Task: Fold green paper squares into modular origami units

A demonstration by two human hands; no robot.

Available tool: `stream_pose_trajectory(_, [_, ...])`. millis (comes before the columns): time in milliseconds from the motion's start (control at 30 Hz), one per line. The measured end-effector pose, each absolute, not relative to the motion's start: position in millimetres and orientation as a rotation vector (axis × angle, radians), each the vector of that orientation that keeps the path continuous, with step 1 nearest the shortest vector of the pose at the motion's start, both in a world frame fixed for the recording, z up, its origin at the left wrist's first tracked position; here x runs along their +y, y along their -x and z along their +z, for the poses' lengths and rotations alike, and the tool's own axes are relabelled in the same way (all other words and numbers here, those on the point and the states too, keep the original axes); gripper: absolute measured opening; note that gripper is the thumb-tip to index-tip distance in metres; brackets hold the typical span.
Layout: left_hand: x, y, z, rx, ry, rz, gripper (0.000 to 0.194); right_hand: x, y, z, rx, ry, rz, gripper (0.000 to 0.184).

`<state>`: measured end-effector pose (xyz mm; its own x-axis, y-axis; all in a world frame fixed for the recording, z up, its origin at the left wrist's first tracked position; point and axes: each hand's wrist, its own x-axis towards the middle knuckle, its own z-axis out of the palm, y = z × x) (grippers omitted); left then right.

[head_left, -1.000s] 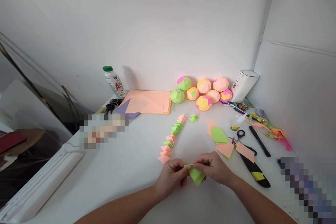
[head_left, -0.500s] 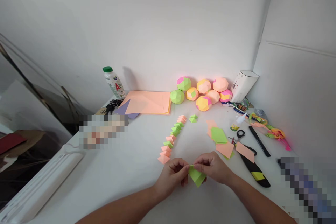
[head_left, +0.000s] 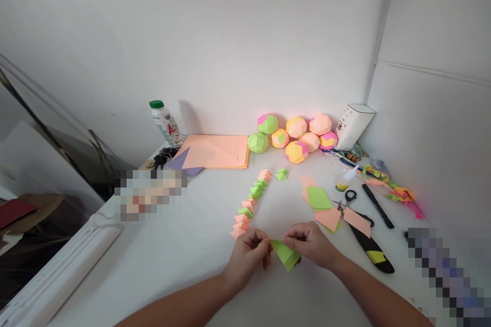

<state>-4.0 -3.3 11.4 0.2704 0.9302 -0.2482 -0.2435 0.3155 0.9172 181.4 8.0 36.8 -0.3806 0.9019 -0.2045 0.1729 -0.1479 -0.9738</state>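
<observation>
Near the front of the table, a folded piece of green paper (head_left: 286, 254) is between my two hands. My left hand (head_left: 249, 254) is closed, its thumb and forefinger pinched at the paper's upper left corner. My right hand (head_left: 311, 244) grips the right side of the paper, thumb on top and fingers partly hidden behind it. Just beyond my left hand, a slanting row of small folded orange and green paper units (head_left: 249, 205) runs away from me. To the right of that row's far end sits a separate pair of green folded units (head_left: 282, 173).
Faceted paper balls (head_left: 296, 152) stand by the wall, beside orange sheets (head_left: 217, 150) and a bottle (head_left: 166, 123). On the right lie loose paper pieces (head_left: 319, 198), scissors (head_left: 351, 195), a glue bottle (head_left: 345, 180), a black pen (head_left: 378, 206) and a black-and-yellow cutter (head_left: 370, 250).
My left hand has moved slightly left, and more of the green paper's upper left corner now shows. My right hand stays on the paper with little movement.
</observation>
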Motion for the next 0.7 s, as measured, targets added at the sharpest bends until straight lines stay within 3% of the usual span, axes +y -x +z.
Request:
stream_pose_trajectory(200, [-3.9,2.7,13.8,0.856,-0.934,0.931,0.031,5.5,-177.9,35.6,-1.555,1.265,1.545,0.025])
stream_pose_trajectory(433, [-5.9,-0.8,2.7,0.921,-1.082,0.839,0.036,-2.9,-165.3,28.4,-1.800,1.320,1.175,0.009])
stream_pose_trajectory(700, [-8.5,0.8,2.2,0.976,-1.091,0.842,0.025,1.1,-174.7,26.7,-1.783,1.339,1.231,0.006])
